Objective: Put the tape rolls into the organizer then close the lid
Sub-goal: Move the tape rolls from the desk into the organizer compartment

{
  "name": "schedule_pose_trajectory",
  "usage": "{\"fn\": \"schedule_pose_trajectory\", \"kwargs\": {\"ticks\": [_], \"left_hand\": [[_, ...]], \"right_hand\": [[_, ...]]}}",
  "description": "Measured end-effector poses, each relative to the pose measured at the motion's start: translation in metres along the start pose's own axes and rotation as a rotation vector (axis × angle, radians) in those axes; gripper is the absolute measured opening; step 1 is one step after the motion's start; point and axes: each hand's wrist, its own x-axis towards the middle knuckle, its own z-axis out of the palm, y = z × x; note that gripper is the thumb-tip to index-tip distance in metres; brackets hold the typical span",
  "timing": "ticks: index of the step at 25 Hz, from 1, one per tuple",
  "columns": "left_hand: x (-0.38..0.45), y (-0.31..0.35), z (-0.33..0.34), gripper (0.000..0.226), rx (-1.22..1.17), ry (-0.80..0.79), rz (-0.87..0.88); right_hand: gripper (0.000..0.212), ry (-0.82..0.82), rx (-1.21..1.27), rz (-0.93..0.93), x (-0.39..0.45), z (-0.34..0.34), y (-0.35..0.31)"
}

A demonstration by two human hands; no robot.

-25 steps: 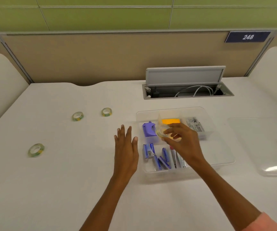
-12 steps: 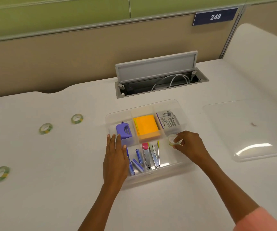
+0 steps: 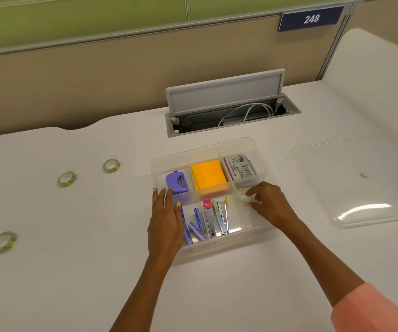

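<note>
A clear plastic organizer (image 3: 258, 149) with several compartments sits mid-table, lid off. My right hand (image 3: 268, 203) is down in its front right compartment, fingers closed around a tape roll (image 3: 244, 197). My left hand (image 3: 165, 220) rests flat on the organizer's left front edge, fingers apart. Three more tape rolls lie on the table to the left: one (image 3: 111, 165) nearest the box, one (image 3: 67, 179) beside it, one (image 3: 3, 242) at the far left. The clear lid (image 3: 361, 183) lies flat on the table to the right.
The organizer also holds a purple tape dispenser (image 3: 177, 182), orange sticky notes (image 3: 209, 176), a small printed box (image 3: 240, 167), blue staple boxes (image 3: 196, 226) and staplers (image 3: 217, 216). An open cable hatch (image 3: 226, 101) sits behind it. A partition wall closes the back.
My right hand has carried the tape roll from over the back middle compartment down into the front right one. My left hand shifted onto the organizer's left edge. The view has moved left.
</note>
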Motion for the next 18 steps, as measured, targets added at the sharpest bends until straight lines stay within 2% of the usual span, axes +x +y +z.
{"fn": "schedule_pose_trajectory", "kwargs": {"ticks": [7,13,16,18], "left_hand": [[0.001,-0.002,0.001,0.048,-0.018,-0.005,-0.008],[0.003,-0.005,0.001,0.049,-0.084,0.021,0.024],[0.0,-0.003,-0.007,0.046,-0.245,0.118,0.052],[0.001,-0.007,-0.013,0.043,-0.287,0.189,0.061]], "right_hand": [[0.027,0.016,0.031,-0.002,-0.004,0.001,-0.001],[0.024,0.005,-0.065,-0.03,-0.007,-0.004,-0.008],[0.023,0.059,-0.131,-0.042,-0.014,-0.011,-0.023],[0.02,0.136,-0.104,-0.115,-0.016,-0.016,-0.039]]}}
